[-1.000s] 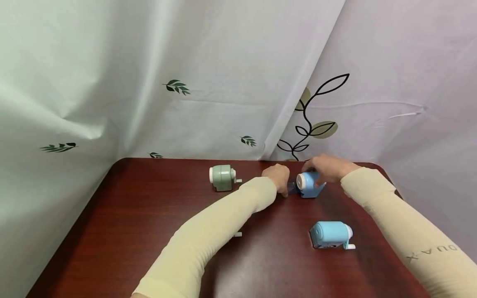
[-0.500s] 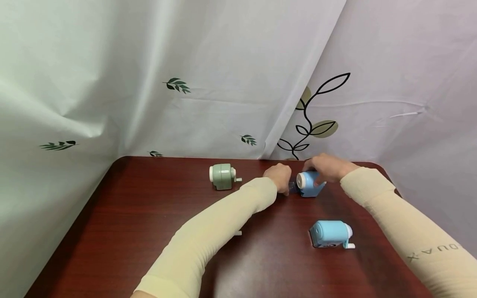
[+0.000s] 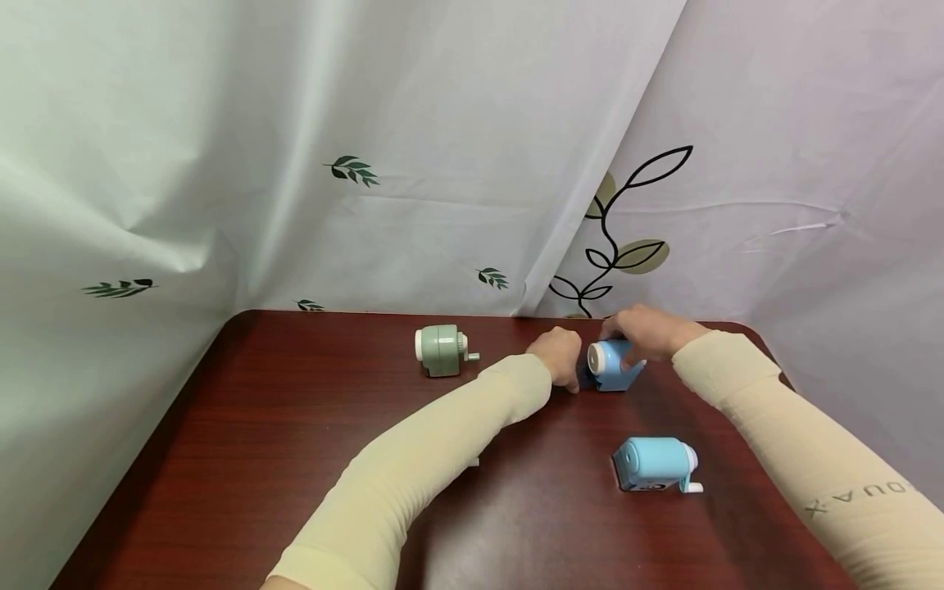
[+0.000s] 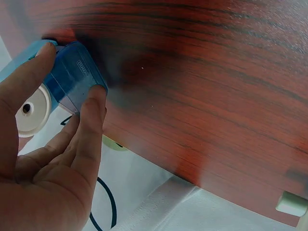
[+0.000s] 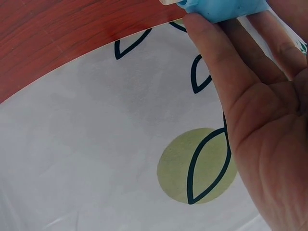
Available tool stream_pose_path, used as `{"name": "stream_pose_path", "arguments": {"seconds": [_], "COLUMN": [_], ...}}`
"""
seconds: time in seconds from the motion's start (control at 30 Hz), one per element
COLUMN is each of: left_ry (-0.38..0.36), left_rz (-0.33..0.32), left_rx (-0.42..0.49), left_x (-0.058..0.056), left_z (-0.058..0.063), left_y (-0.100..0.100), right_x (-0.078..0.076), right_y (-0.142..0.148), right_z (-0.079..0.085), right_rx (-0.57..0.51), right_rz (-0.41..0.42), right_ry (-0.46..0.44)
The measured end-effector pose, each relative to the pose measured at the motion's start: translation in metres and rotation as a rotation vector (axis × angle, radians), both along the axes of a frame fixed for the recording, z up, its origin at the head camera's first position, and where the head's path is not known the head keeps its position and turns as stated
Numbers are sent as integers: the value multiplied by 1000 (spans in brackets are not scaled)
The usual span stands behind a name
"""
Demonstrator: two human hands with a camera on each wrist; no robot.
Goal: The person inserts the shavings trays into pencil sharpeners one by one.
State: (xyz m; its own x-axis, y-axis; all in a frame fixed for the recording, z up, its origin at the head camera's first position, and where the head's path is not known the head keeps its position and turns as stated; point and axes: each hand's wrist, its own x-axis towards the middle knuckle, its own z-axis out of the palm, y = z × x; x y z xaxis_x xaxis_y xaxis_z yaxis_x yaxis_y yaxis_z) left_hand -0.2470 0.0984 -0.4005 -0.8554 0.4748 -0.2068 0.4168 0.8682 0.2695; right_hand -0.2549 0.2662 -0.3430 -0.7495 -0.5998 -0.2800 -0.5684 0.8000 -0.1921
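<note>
Near the table's back right, a blue crank pencil sharpener stands with its white round front facing left. My right hand grips its body from above and behind; in the right wrist view the fingers lie along the sharpener's blue side. From its left side sticks out a see-through dark blue shavings drawer. My left hand pinches this drawer, thumb at the edge by the sharpener and fingertip at the outer end. How far the drawer sits inside is hard to tell.
A green crank sharpener stands left of my left hand. A light blue one is nearer me on the right. A small white handle tip peeks from behind my left sleeve. White patterned cloth hangs behind the table.
My left hand has moved slightly right, bringing the drawer closer to the blue sharpener, and less of the drawer shows. My right hand stays in place on the sharpener.
</note>
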Motion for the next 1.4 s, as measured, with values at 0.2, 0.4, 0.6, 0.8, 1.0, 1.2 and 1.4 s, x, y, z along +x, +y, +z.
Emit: {"name": "stream_pose_path", "arguments": {"seconds": [0.2, 0.4, 0.6, 0.8, 1.0, 1.2, 1.4], "left_ry": [0, 11, 11, 19, 19, 17, 3], "left_rz": [5, -8, 10, 5, 18, 23, 33], "left_rx": [12, 12, 6, 6, 17, 31, 33], "left_x": [0, 3, 2, 3, 3, 3, 3], "left_z": [-2, -1, -3, -4, -6, -5, -6], "left_y": [5, 8, 11, 12, 16, 19, 22], "right_x": [-1, 0, -1, -1, -2, -2, -2], "right_y": [0, 1, 1, 1, 2, 3, 2], "right_z": [0, 2, 1, -1, -2, 0, 0], "right_rx": [-2, 1, 8, 9, 3, -1, 4], "right_rz": [-6, 2, -2, -12, -8, -16, -21], "right_ry": [-7, -17, -18, -13, -19, -19, 1]}}
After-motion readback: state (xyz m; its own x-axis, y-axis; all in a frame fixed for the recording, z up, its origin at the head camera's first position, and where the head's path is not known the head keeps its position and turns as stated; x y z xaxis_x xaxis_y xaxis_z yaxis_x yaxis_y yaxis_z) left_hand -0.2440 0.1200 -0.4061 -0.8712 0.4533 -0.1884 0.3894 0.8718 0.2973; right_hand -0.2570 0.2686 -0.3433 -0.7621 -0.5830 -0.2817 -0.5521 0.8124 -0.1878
